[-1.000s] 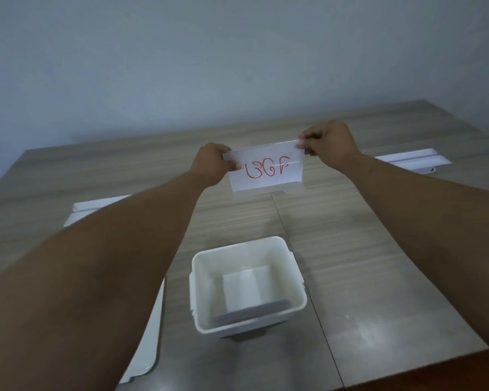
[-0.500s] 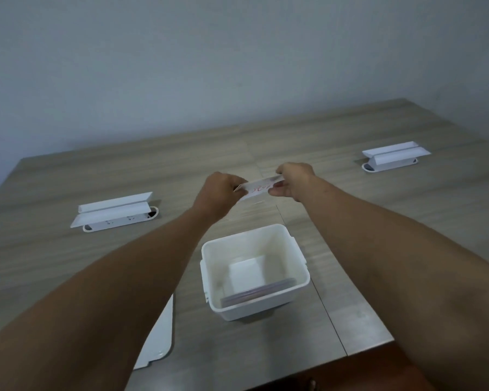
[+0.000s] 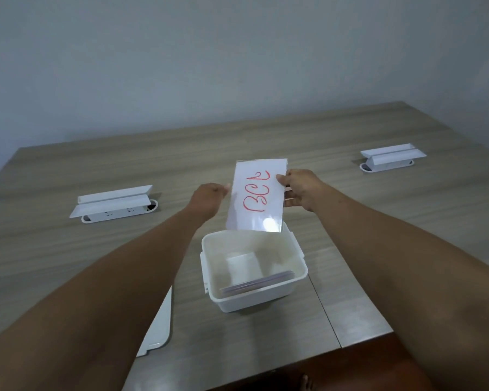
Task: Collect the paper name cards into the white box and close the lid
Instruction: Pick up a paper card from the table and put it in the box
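A white paper name card [image 3: 256, 197] with red writing hangs upright on its short edge just above the far rim of the open white box [image 3: 251, 301]. My right hand [image 3: 301, 193] pinches the card's right edge. My left hand [image 3: 209, 194] meets its left edge with the fingertips. Inside the box, several flat cards [image 3: 256, 283] lie against the near wall. The white lid [image 3: 157, 328] rests flat on the table left of the box, partly hidden by my left forearm.
Two white flip-up power socket units sit in the wooden table [image 3: 407, 235], one at the left [image 3: 113, 206] and one at the far right [image 3: 390, 158]. The table's near edge runs just below the box. A grey wall stands behind.
The card has turned from a flat, edge-on hold to upright and face-on. It now sits lower and closer to the box, with both hands still at its sides.
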Tool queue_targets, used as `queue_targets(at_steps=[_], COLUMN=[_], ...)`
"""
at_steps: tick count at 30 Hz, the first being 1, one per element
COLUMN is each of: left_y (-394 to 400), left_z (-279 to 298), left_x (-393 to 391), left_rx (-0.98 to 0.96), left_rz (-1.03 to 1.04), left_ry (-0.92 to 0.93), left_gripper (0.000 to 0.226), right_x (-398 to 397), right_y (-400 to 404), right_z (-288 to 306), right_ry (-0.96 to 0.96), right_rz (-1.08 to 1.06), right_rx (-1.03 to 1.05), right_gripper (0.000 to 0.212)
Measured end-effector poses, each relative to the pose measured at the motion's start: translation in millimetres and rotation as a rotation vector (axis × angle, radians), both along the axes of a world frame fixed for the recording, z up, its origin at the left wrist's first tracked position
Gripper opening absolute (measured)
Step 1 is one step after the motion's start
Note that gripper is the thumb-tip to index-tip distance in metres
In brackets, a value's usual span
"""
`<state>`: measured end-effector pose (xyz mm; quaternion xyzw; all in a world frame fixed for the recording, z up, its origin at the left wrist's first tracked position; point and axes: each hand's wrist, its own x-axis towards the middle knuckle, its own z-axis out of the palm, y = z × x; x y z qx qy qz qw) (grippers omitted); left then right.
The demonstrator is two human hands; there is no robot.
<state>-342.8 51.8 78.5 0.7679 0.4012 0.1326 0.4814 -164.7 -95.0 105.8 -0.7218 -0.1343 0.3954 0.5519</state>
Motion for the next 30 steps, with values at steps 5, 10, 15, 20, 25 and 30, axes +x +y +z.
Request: queue_targets(at_steps=[5,10,15,20,25,30], left_y=[-10.5,-10.1,-20.1,-23.3,-25.1,-39.3], left_z=[15.6,35.1,43.9,37.6,36.6,28.2], left_x=[6.0,5.0,-0.5,-18.7,-26.5,-20.7], left_rx=[-0.043,0.237,0.186,0.079,0.143,0.372], left_rz=[0.129,-0.050,-0.175,-0.053,-0.189,-0.371], left_ry=[-0.261,-0.203,-0.113,-0.163,-0.107,0.068], left_gripper=[0.062,0.044,0.015,0.015,0.025,0.016], right_x=[-4.5,-12.9,-22.8,-23.4,-28.2,-38.3], right_y=[-12.5,-21.8,-24.9,-39.4,-44.3,-38.7], right_z=[-4.9,0.5,6.5,3.2,-3.1,-9.8], right_ry=[-0.050,-0.161,-0.242,-0.460,-0.662,-0.843], right_rz=[0.224,0.333,0.379,0.477,0.508,0.639], right_rx=[0.049,0.014,-0.004,-0.160,-0.230,-0.333], right_gripper=[0.021,0.024,0.022,0.022,0.017,0.021])
